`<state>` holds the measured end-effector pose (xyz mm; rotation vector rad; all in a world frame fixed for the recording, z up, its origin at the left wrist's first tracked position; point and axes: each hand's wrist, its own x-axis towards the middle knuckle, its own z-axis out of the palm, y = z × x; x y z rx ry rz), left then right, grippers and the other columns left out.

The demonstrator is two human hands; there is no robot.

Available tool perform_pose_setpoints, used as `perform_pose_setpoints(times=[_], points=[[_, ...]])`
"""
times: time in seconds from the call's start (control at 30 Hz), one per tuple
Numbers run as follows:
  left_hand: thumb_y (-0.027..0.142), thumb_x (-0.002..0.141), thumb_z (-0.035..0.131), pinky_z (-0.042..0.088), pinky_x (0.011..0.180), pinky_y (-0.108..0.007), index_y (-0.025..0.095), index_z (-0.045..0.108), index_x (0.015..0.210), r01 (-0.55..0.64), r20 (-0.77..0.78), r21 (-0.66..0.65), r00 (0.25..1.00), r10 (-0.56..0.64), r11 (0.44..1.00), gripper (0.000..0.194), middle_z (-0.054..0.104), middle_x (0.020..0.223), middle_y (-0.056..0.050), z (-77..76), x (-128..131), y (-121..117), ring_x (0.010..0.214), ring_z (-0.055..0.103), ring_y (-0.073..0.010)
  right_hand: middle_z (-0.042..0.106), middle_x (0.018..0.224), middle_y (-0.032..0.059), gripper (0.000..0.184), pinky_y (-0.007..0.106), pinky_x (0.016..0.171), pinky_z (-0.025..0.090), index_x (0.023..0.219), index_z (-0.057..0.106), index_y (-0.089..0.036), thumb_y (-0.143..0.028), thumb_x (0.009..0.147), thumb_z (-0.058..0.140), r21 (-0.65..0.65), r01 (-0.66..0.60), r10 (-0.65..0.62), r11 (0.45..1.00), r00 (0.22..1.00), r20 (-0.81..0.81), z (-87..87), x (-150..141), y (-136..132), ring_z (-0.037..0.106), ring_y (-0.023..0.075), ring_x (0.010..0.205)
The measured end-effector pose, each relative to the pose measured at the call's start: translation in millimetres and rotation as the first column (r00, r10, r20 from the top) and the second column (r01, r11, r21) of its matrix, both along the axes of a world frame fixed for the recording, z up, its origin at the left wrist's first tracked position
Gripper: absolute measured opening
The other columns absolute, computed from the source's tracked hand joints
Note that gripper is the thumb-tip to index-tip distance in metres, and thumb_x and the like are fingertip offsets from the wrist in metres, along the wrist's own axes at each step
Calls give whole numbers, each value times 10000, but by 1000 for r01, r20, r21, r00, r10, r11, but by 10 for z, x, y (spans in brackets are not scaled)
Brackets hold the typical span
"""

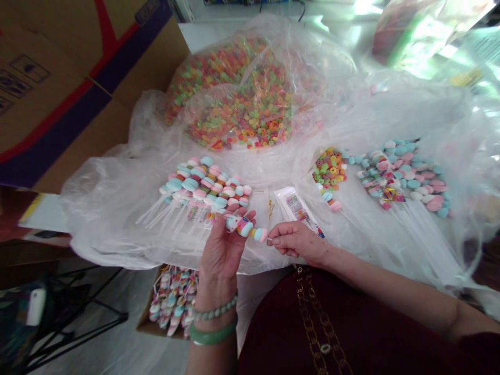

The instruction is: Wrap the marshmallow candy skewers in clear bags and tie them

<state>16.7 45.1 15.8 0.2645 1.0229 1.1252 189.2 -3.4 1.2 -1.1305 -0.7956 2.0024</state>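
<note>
Just above the near edge of a surface draped in cloudy white plastic sheeting (pixel 109 224), I see both hands meeting at a skewer of pink, pale-blue and yellow sweets (pixel 258 234). The left hand (pixel 228 237), its wrist ringed by a smooth green bangle (pixel 213 336), is turned palm up, thumb and fingers curled about the skewer's left part. The right hand (pixel 297 242) pinches the thin white stick at the pink end between thumb and fingertips. Just behind the right hand lie flat white printed packets (pixel 295 205); left of them is a pile of pastel sweet skewers (pixel 207 182) on white sticks. Farther back sits a big clear bag of small red, orange and green rings (pixel 242 99). Below the sheeting's edge, an open brown cardboard box (pixel 150 328) holds many pastel sweets.
</note>
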Motion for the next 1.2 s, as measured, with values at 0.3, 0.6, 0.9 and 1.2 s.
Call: perform_pose_setpoints(times=[0.3,0.6,0.9,1.2], points=[[362,849,623,602,715,-362,110,677,745,-63,-104,-17,993,61,998,278,710,678,-69,-42,16,19,640,698,-192,476,513,-46,165,201,416,119,717,654,-132,-262,617,674,-132,119,-121,984,993,-6,-72,61,61,314,44,442],[398,745,734,577,819,-374,135,679,798,-82,-128,118,987,97,990,274,712,770,-32,-73,160,-74,685,692,-160,478,549,-46,151,227,539,288,683,591,-175,-276,790,554,260,-11,-94,965,916,389,-67,-74,-52,409,88,543],[416,753,722,577,758,-381,142,662,969,49,18,-7,999,-49,999,354,723,883,-91,-75,76,-65,838,702,-253,531,629,-36,164,229,605,314,722,615,-178,-212,851,521,491,-158,-218,857,752,622,-69,-42,-63,473,100,613],[416,725,733,545,696,-322,154,637,833,-74,-226,80,970,91,994,299,684,738,-20,-156,444,-251,677,683,-176,574,672,-22,232,233,613,324,707,611,-181,-224,895,482,448,-171,-192,878,730,656,22,-200,-66,490,109,651]])
